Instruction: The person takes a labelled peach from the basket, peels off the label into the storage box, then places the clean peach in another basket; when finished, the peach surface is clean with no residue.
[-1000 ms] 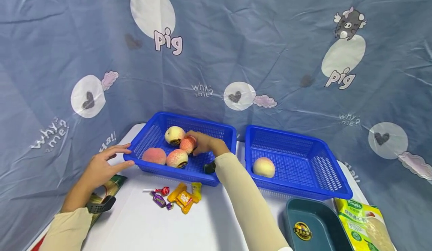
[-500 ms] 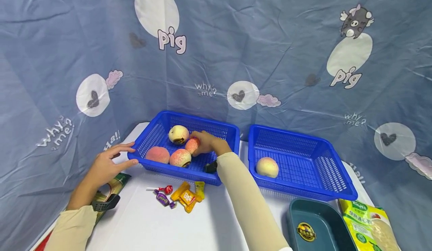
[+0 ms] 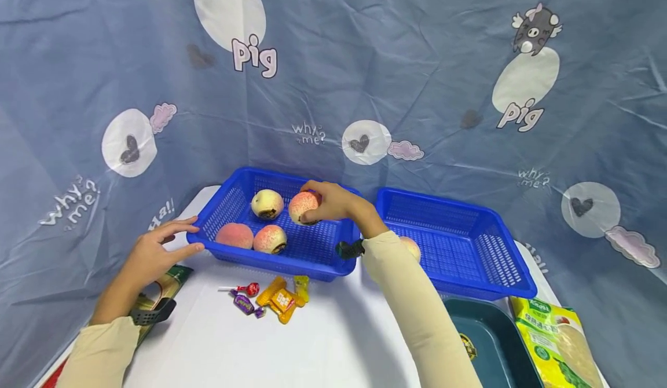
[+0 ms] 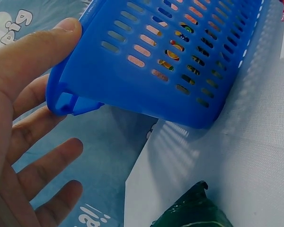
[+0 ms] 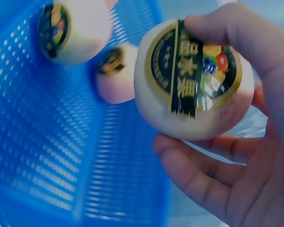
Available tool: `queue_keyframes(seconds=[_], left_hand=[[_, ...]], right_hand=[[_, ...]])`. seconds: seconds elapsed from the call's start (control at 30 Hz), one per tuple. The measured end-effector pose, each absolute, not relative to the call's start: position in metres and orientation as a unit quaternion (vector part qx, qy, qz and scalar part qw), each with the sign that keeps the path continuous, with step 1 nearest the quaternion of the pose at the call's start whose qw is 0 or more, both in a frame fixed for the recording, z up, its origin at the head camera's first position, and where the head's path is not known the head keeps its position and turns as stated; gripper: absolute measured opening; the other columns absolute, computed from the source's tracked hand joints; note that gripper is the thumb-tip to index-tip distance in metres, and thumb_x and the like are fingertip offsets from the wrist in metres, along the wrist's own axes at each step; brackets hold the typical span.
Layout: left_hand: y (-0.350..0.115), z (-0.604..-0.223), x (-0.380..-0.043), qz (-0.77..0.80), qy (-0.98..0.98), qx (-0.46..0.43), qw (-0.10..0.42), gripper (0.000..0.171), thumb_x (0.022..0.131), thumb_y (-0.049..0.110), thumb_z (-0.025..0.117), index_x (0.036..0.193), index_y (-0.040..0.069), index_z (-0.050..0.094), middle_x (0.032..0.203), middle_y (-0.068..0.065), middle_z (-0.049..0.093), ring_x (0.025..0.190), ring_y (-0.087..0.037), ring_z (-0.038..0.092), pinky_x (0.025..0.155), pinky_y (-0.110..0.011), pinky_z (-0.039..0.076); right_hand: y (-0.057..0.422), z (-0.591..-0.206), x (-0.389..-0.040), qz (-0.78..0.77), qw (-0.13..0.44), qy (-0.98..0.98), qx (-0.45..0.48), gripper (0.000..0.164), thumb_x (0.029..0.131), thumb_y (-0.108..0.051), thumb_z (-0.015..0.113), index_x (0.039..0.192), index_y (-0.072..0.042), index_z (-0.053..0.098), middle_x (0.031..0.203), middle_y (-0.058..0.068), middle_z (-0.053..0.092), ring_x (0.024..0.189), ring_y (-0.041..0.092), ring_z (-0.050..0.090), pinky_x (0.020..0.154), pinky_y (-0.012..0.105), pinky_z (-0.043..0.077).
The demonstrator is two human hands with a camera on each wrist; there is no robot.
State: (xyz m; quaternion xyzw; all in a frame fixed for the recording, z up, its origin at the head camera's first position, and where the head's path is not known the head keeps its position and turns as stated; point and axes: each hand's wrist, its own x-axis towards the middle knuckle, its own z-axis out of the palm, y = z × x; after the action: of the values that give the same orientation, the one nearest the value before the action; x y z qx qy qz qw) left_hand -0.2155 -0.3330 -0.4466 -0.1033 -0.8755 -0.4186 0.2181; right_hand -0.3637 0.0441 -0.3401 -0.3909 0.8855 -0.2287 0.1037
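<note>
In the head view my right hand (image 3: 336, 200) grips a red-speckled peach (image 3: 301, 204) above the left blue basket (image 3: 297, 267). The right wrist view shows thumb and fingers on opposite sides of this peach (image 5: 156, 113), its black and gold label facing the camera. Three more peaches lie in that basket: a pale one (image 3: 267, 201) at the back, a pinker one (image 3: 234, 235) at the front left and a speckled one (image 3: 268, 238) beside it. My left hand (image 3: 151, 256) pinches the basket's left end; up close, its thumb lies on the rim (image 4: 85, 28) with fingers beneath.
A second blue basket (image 3: 464, 286) on the right holds a peach (image 3: 413, 248) partly behind my sleeve. Wrapped candies (image 3: 281, 301) and a lollipop (image 3: 252, 289) lie in front. A dark green tray (image 3: 495, 330) and yellow Knorr bag (image 3: 554, 341) stand right; a green packet (image 3: 174, 281) lies left.
My right hand has lifted the peach from among the others, up and slightly to the right. My left hand has stayed at the basket's left end.
</note>
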Motion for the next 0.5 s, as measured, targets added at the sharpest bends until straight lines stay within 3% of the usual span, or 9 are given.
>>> queue_keyframes(seconds=[0.23, 0.5], left_hand=[[-0.328, -0.444, -0.220, -0.407, -0.880, -0.119, 0.215, 0.036, 0.084, 0.020, 0.085, 0.116, 0.007, 0.073, 0.138, -0.011, 0.062, 0.117, 0.019, 0.043, 0.087, -0.006, 0.036], [-0.329, -0.443, -0.212, -0.405, -0.885, -0.101, 0.204, 0.038, 0.086, 0.024, 0.084, 0.118, 0.007, 0.072, 0.142, -0.001, 0.059, 0.114, 0.023, 0.039, 0.084, -0.001, 0.034]], right_hand=[[0.110, -0.307, -0.303, -0.283, 0.069, 0.854, -0.432, 0.060, 0.082, -0.026, 0.084, 0.135, -0.017, 0.057, 0.117, 0.002, 0.060, 0.098, 0.020, 0.060, 0.077, 0.033, 0.055], [0.196, -0.318, -0.227, -0.324, 0.087, 0.838, -0.430, 0.064, 0.081, -0.017, 0.086, 0.137, -0.013, 0.056, 0.121, 0.001, 0.059, 0.099, 0.020, 0.060, 0.076, 0.037, 0.058]])
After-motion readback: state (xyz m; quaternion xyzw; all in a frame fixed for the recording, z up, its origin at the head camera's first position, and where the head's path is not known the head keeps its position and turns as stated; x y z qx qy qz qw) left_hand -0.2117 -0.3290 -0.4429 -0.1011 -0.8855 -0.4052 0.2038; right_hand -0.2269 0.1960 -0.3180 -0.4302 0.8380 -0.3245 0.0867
